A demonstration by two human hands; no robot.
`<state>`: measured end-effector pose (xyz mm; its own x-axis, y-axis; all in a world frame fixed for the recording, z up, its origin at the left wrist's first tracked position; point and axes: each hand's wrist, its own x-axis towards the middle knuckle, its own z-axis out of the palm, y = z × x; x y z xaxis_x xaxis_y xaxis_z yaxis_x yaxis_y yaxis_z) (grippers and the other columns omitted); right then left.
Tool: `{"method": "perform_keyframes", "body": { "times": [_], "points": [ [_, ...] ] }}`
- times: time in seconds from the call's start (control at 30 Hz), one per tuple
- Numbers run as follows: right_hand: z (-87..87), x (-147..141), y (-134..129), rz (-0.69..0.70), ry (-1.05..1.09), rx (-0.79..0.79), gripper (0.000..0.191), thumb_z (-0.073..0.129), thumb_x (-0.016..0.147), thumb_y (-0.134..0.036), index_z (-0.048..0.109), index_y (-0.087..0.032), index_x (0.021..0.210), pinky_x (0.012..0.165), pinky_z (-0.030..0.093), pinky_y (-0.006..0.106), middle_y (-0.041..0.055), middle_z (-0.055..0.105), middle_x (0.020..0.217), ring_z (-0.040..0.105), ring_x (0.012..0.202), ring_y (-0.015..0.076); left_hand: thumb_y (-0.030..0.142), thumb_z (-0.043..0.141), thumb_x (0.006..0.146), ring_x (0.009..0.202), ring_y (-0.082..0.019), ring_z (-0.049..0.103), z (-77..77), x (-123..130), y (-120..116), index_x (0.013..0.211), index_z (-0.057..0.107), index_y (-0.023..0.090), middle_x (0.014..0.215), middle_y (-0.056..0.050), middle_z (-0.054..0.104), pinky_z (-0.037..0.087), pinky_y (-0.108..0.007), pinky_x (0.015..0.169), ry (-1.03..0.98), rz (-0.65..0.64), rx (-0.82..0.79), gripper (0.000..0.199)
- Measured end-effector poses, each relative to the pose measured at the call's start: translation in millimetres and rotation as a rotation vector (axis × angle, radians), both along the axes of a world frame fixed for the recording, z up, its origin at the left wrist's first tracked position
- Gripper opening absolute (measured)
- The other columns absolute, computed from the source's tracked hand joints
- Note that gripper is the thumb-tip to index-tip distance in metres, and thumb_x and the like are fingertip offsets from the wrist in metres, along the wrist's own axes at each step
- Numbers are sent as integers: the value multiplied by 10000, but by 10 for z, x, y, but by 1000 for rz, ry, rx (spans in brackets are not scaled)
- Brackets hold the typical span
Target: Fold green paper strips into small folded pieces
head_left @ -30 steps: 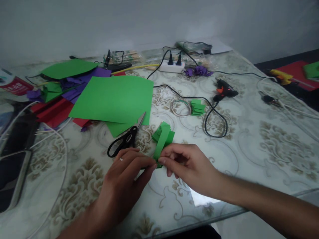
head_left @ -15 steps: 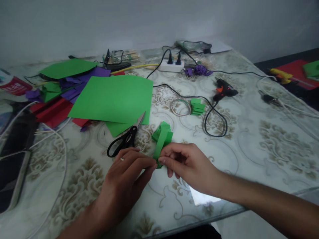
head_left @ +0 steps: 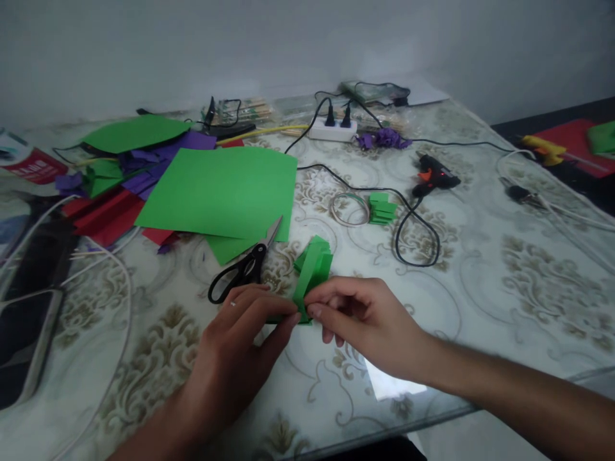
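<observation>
Between my hands is a folded green paper strip (head_left: 304,287), one length standing up and another lying toward the left. My left hand (head_left: 245,339), with a ring on one finger, pinches the strip's lower left part. From the other side, my right hand (head_left: 358,312) pinches it near the fold, thumb and forefinger together. Just beyond the fingertips lie more green paper pieces (head_left: 323,264), partly covered by the upright strip. Black-handled scissors (head_left: 245,269) rest by my left hand, blades pointing away over a large green sheet (head_left: 225,192).
A glue gun (head_left: 435,176) with a looping black cord lies at right, near a roll of tape (head_left: 350,210) and folded green strips (head_left: 382,209). A power strip (head_left: 331,129) sits at the back. Red paper (head_left: 103,214) and a phone (head_left: 29,349) are on the left.
The strip has shifted slightly between my fingertips, and my left fingers have drawn a little to the left, showing more of its lower part. My right hand is nearly unchanged.
</observation>
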<state>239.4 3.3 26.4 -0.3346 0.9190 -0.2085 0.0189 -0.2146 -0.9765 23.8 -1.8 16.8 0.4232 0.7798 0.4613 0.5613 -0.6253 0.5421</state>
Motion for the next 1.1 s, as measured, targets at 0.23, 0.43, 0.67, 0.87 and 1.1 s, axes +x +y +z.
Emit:
{"method": "perform_keyframes", "body": {
  "times": [0.23, 0.43, 0.67, 0.87, 1.1],
  "points": [
    [-24, 12, 9, 12, 36, -18, 155, 763, 889, -283, 772, -168, 993, 502, 481, 206, -23, 660, 623, 639, 548, 112, 141, 683, 966, 895, -172, 714, -1, -21, -7, 1007, 671, 235, 956, 8, 738, 560, -291, 803, -64, 52, -128, 103],
    [9, 15, -13, -11, -42, 94, 90, 742, 903, -263, 728, -182, 941, 510, 468, 226, -26, 653, 635, 625, 543, 120, 110, 631, 987, 893, -138, 681, 36, -56, 9, 1027, 662, 253, 978, 28, 725, 527, -241, 813, -129, 31, -296, 152],
    [77, 143, 87, -161, -148, 513, 149, 751, 847, -146, 709, -202, 979, 772, 514, 309, 36, 680, 914, 612, 841, 175, 318, 536, 1082, 862, -150, 548, 195, -163, 23, 1071, 650, 278, 980, -2, 624, 442, -229, 691, -428, -34, -834, 121],
    [66, 89, 45, 217, 69, 286, 311, 780, 858, -156, 655, -181, 1142, 803, 579, 303, 60, 708, 1011, 685, 871, 172, 336, 596, 1043, 821, -144, 475, 221, -67, 24, 1012, 621, 232, 906, 2, 554, 398, -232, 700, -616, -110, -1087, 111],
    [-37, -13, 5, 56, -69, 277, 96, 726, 891, -223, 744, -164, 964, 590, 477, 253, 12, 662, 755, 576, 640, 132, 339, 553, 1067, 810, -141, 524, 136, 28, -7, 1048, 618, 250, 913, 14, 579, 447, -229, 697, -463, -60, -922, 111]
  ]
}}
